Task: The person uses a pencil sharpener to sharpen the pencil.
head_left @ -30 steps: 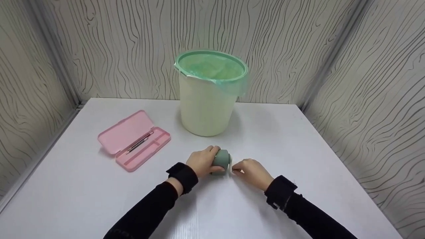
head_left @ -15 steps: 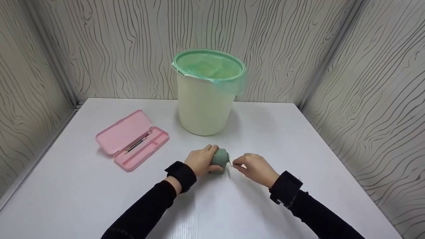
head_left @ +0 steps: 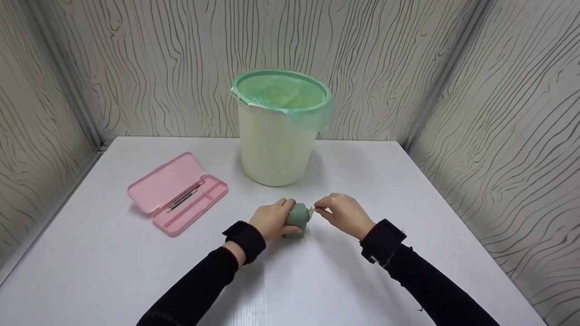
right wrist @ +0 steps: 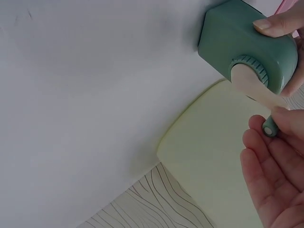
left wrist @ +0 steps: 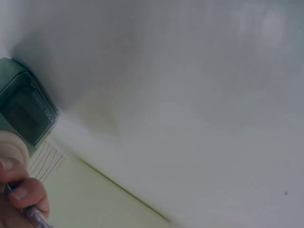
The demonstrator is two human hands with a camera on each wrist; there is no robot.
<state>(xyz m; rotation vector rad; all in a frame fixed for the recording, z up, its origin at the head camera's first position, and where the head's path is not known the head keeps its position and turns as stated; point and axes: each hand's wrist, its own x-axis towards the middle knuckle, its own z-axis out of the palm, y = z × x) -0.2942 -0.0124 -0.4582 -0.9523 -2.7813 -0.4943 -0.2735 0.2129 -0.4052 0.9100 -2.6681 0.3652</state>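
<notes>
On the table, my left hand (head_left: 269, 221) holds the body of a green crank pencil sharpener (right wrist: 237, 35), its thumb pressed on the casing. Thumb and fingers of my right hand (head_left: 345, 213) pinch the small green knob (right wrist: 270, 127) at the end of the cream crank handle (right wrist: 251, 85). This handle leaves the sharpener's right side and points up toward the far side in the head view. The left wrist view shows the sharpener's dark see-through window (left wrist: 29, 111). There, curled fingers (left wrist: 31, 192) lie by a round cream part, with a slim, shiny-ended stick (left wrist: 37, 217) between them.
Behind the hands stands a pale bin (head_left: 274, 145) with a green rim and a thin green liner. At the left lies an open pink pencil case (head_left: 165, 181) holding slim pencils (head_left: 185, 198). Wood-patterned panels (head_left: 172, 63) enclose the white table (head_left: 371, 181).
My right hand has swung the crank handle from pointing down toward the near side to pointing up and away. My left hand keeps its hold on the sharpener. The head view has shifted slightly.
</notes>
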